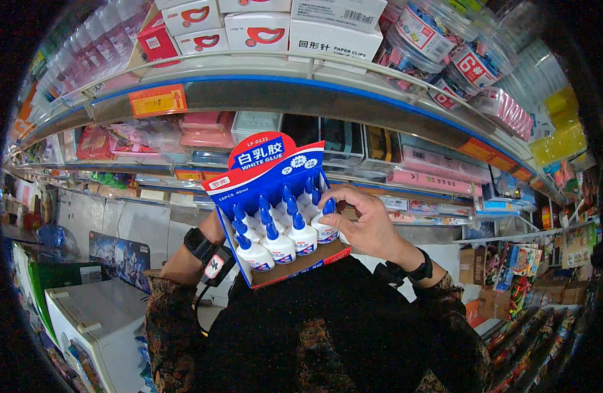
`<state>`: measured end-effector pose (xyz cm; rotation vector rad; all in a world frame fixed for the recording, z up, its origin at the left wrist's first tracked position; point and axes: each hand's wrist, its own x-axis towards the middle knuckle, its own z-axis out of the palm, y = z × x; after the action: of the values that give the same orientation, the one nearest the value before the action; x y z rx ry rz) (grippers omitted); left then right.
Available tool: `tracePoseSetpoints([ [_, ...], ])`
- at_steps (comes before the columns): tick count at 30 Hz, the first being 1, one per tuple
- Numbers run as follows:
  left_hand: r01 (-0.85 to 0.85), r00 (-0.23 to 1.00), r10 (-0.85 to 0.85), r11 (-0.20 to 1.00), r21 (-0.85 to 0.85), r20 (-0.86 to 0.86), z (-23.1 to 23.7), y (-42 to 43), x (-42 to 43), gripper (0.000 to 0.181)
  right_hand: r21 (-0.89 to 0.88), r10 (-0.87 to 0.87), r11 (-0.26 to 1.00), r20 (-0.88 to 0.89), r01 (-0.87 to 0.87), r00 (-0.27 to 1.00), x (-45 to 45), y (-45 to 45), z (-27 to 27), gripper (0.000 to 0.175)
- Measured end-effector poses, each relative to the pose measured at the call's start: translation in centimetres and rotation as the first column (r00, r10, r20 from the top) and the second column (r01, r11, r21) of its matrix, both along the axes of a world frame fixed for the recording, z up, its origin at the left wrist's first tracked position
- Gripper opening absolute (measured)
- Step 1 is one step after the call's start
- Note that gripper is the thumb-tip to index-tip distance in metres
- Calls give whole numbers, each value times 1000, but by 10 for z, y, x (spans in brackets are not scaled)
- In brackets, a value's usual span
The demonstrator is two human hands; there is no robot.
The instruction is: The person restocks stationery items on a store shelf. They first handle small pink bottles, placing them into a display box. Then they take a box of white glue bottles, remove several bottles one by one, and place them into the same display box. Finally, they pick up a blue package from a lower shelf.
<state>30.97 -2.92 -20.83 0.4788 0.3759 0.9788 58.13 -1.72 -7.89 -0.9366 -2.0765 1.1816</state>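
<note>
A cardboard display box (277,183) of white glue is held tilted in front of my chest. In it stand several white bottles (255,256) with blue pointed caps, in rows, with bare brown cardboard along the front. My left hand (213,227) supports the box from its left side; its fingers are hidden behind the cardboard. At the box's right end, the thumb and forefinger of my right hand (360,216) are closed around the blue cap of a front-row glue bottle (327,233). That bottle sits among the others.
Ahead is a store shelf with a wire rail (309,69). White paper clip boxes (333,43) and clear tubs (424,37) stand on it. Pencil cases (441,162) fill the tier below. A white cabinet (92,314) is at lower left, cardboard boxes (493,302) at right.
</note>
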Motion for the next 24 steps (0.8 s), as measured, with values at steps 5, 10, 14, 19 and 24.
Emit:
tracePoseSetpoints([
  [5, -17, 999, 16, 1000, -5, -44, 2, -2, 0, 45, 44, -52, 998, 46, 50, 998, -2, -4, 6, 31],
  [10, -51, 993, 49, 999, -12, -110, 1, -5, -3, 45, 108, -42, 994, 117, 29, 992, 7, -1, 10, 33],
  [14, -97, 976, 93, 995, -12, -195, -2, -11, -8, 46, 145, -279, 949, -34, 281, 960, 23, 41, -4, 28],
  [19, -164, 910, 145, 986, -16, -388, 2, -21, -15, 48, 484, -566, 789, 336, 378, 753, 28, 145, -48, 28],
  [24, -195, 875, 195, 980, 45, -444, 15, -25, -10, 47, 631, -540, 721, 250, 288, 803, 34, 192, -84, 22],
])
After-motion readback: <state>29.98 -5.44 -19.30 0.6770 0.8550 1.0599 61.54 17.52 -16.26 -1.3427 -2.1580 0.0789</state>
